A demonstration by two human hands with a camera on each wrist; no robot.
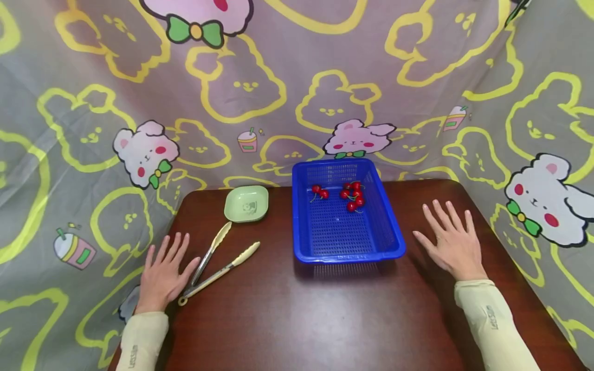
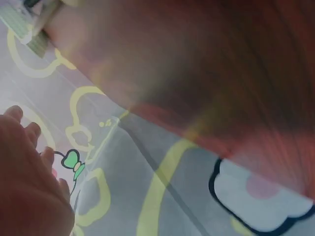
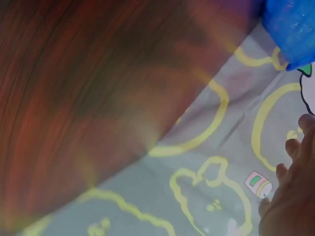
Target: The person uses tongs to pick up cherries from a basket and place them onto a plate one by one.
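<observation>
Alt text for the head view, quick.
Red cherries lie in a blue basket on a brown table, between an empty left hand and right hand, fingers spread. Open tongs and a green dish lie left of the basket.

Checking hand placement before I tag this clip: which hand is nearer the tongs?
Left. The left hand is close beside the tongs; the right hand is farther, on the opposite side of the blue basket.

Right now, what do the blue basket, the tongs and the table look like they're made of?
Blue basket: probably plastic, slightly shiny, with a smooth rim and walls full of tiny holes.
Tongs: partly metal, it seems, from the silvery shine; the cream tips could be plastic or silicone.
Table: wood or a wood look, dark reddish brown and glossy, because light reflects off it.
</observation>
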